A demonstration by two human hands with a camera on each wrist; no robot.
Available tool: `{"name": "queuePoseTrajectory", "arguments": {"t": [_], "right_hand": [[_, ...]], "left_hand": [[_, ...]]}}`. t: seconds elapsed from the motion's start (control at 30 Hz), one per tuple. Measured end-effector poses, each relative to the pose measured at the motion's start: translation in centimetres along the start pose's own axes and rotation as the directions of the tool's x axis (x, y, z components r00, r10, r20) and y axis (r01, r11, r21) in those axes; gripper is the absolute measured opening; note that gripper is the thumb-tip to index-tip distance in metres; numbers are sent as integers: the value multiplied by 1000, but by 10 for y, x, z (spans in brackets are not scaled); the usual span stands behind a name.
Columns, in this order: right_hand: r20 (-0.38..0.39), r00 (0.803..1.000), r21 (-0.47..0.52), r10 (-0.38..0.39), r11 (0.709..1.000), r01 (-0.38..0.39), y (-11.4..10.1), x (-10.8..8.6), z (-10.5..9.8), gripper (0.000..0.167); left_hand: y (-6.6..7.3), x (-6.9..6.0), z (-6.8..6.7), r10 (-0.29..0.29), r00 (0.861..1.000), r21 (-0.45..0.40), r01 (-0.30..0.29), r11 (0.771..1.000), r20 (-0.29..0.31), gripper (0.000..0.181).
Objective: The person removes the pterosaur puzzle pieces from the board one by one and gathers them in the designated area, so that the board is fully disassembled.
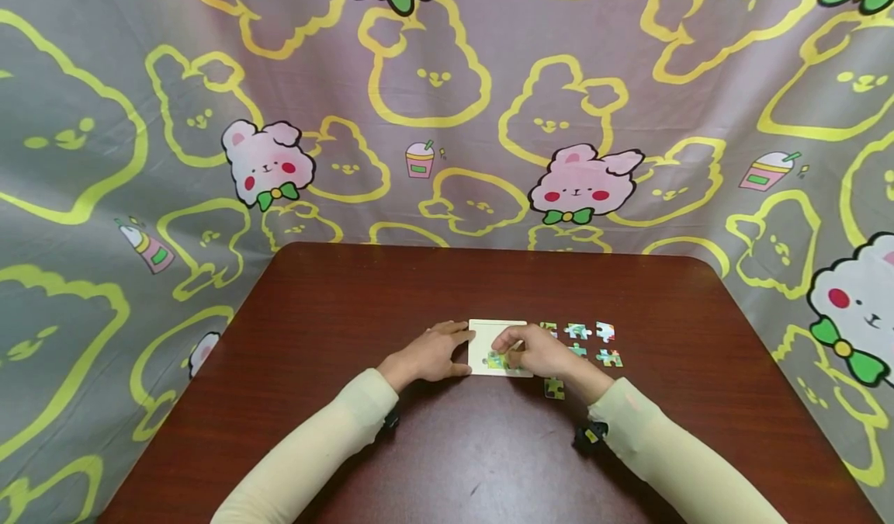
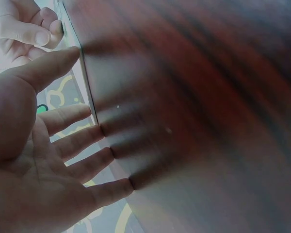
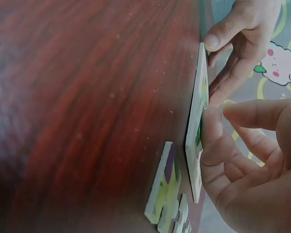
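Observation:
A pale puzzle tray (image 1: 482, 338) lies flat on the table, with green and yellow puzzle pieces (image 1: 497, 362) joined in its lower part. My left hand (image 1: 438, 352) is at the tray's left side, thumb and fingers spread and fairly straight, the tips touching its edge and the table. Over the tray's right half is my right hand (image 1: 534, 349), its fingers bent. In the right wrist view one fingertip (image 3: 213, 122) of it touches the tray's face, and no piece shows between finger and thumb. The right hand hides part of the tray.
To the right of the tray lie several loose puzzle pieces (image 1: 576, 331), some partly behind the right forearm. One loose piece (image 1: 554, 389) lies nearer to me, below the right wrist. The dark red-brown table (image 1: 363, 291) ends at a patterned curtain (image 1: 447, 221) behind it.

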State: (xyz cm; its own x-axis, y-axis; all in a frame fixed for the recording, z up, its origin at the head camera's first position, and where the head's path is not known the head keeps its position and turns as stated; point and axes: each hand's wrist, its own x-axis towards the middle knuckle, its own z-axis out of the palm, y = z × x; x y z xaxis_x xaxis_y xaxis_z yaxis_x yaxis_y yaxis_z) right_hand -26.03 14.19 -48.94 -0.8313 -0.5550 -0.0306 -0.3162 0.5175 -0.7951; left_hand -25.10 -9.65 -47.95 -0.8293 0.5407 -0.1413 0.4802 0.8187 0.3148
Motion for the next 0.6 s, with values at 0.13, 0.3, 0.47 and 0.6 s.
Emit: {"name": "queuePoseTrajectory", "arguments": {"t": [0.13,0.3,0.47,0.6], "right_hand": [[-3,1000,10,-11,1000,11,1,-1,1,22],[-20,1000,5,-10,1000,10,2,0,1,22],[-26,1000,28,-9,1000,10,1,0,2,23],[-27,1000,28,-1,1000,1,2,0,4,23]], "left_hand": [[0,0,0,0,1000,4,0,1000,2,68],[0,-1,-1,-3,1000,0,3,1000,6,68],[1,-1,-1,-4,1000,-1,4,1000,8,68],[0,0,0,-6,1000,4,6,1000,6,68]]}}
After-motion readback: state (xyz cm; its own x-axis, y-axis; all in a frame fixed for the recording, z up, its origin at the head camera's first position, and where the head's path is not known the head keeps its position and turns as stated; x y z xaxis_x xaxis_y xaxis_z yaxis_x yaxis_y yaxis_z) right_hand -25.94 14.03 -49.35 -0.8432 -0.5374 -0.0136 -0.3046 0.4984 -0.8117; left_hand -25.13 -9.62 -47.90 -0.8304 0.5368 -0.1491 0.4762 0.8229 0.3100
